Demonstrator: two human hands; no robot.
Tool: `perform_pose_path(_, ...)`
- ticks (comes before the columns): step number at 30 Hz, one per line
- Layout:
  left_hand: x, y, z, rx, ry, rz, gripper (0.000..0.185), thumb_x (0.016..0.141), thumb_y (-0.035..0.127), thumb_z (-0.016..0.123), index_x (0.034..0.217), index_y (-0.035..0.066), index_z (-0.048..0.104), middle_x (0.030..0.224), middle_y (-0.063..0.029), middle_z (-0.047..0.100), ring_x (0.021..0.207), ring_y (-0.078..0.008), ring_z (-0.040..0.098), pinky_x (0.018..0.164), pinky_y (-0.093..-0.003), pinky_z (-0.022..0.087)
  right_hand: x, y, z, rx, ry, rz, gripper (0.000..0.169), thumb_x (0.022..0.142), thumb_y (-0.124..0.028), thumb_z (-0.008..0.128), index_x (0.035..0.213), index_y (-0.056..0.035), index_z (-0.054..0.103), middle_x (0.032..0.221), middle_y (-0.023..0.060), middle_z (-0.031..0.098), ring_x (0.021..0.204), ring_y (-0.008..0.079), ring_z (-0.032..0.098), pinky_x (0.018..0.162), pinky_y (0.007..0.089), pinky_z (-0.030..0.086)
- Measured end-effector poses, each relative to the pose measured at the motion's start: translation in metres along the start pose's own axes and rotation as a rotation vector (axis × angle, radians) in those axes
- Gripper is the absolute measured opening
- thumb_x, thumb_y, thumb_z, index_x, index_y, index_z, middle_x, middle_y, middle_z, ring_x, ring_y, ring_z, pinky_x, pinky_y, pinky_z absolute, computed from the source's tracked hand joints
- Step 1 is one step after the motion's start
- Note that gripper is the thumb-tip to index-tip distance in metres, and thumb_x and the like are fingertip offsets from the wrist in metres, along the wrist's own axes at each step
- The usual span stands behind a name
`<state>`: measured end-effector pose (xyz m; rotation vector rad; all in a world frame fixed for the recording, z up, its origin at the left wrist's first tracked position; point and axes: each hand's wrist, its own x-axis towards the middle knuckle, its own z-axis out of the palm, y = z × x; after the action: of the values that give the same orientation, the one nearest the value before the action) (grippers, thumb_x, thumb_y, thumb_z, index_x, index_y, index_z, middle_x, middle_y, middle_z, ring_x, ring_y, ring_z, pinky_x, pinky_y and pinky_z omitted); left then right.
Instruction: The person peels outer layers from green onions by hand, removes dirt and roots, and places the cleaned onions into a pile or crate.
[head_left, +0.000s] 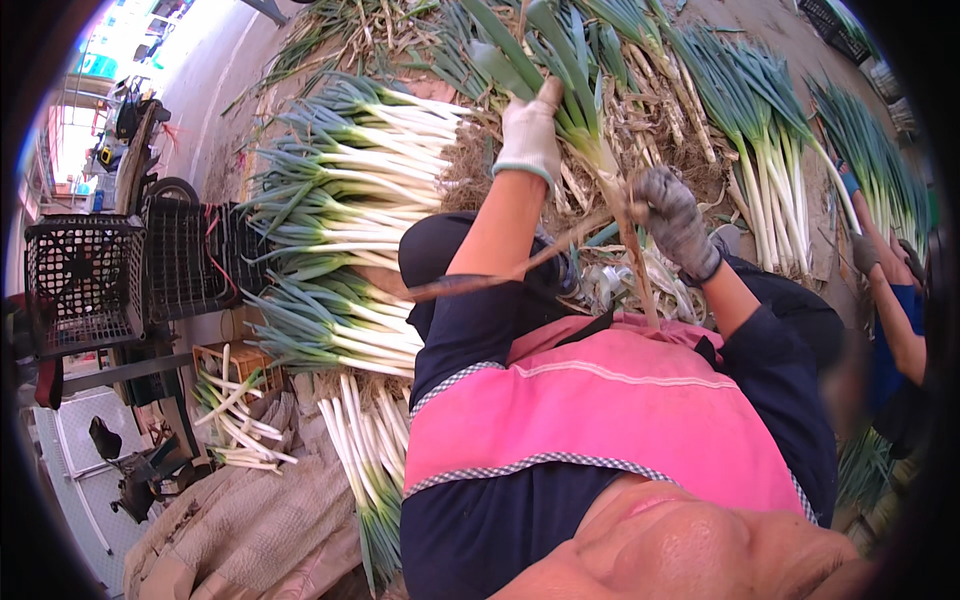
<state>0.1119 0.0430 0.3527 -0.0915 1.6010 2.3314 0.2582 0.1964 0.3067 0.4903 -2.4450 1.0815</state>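
Observation:
My left hand (531, 135), in a white knit glove, grips the green leaves of a Welsh onion (592, 142) above my lap. My right hand (669, 217), in a dirty grey glove, has its fingers closed on brownish outer skin along the stalk's lower part. A long dry strip (517, 270) stretches from near these fingers across my left forearm. Below the stalk, pale peelings (637, 289) lie between my legs. Clean onions with white stems (405, 176) lie in a row to the left, and unpeeled onions (660, 97) with dry skins lie ahead.
Black plastic crates (86, 281) and an orange crate (244, 360) stand at the left. More onions (364, 450) lie at lower left, beside a brown quilted cover (262, 517). Bundles of onions (772, 180) lie to the right, where a co-worker's gloved hand (865, 253) shows.

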Motion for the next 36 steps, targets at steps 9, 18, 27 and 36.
perform_pose_path(9, 0.047, -0.002, -0.031, -0.337, 0.146, -0.032, 0.033, 0.086, 0.025, 0.064, 0.107, 0.001, 0.055, 0.101, -0.0118, 0.062, 0.086, -0.0249, 0.060, 0.071, -0.0380, 0.051, -0.158, 0.005, -0.012, 0.153, -0.366, 0.647, 0.053, 0.078, -0.032, 0.069, 0.120, -0.0037, 0.053, 0.100, 0.0166, 0.061, 0.093, 0.0292, 0.060, 0.083, 0.0362, 0.046)
perform_pose_path(18, 0.002, 0.010, 0.019, -0.098, -0.055, -0.031, 0.030, 0.092, 0.032, 0.054, 0.092, 0.002, 0.053, 0.077, -0.0081, 0.059, 0.063, -0.0169, 0.057, 0.061, -0.0326, 0.052, -0.136, 0.030, 0.045, -0.139, 0.091, 0.639, 0.029, 0.080, -0.028, 0.065, 0.086, -0.0001, 0.063, 0.064, 0.0158, 0.057, 0.063, 0.0285, 0.058, 0.060, 0.0393, 0.045)
perform_pose_path(27, 0.011, -0.013, 0.010, -0.486, -0.287, 0.028, 0.028, 0.094, 0.022, 0.050, 0.113, 0.000, 0.046, 0.098, -0.0143, 0.059, 0.080, -0.0246, 0.062, 0.070, -0.0390, 0.055, -0.088, -0.025, 0.014, 1.143, 0.075, 1.012, 0.037, 0.087, -0.033, 0.062, 0.105, -0.0014, 0.058, 0.066, 0.0043, 0.055, 0.053, 0.0093, 0.049, 0.048, 0.0218, 0.039)
perform_pose_path(36, 0.021, 0.029, -0.001, -0.413, -0.023, 0.047, 0.038, 0.092, 0.037, 0.052, 0.100, 0.001, 0.050, 0.083, -0.0111, 0.062, 0.070, -0.0207, 0.062, 0.061, -0.0320, 0.056, -0.098, -0.038, 0.014, 1.012, -0.056, 0.949, 0.042, 0.087, -0.037, 0.061, 0.107, -0.0012, 0.058, 0.058, 0.0002, 0.049, 0.047, 0.0073, 0.043, 0.042, 0.0205, 0.031)
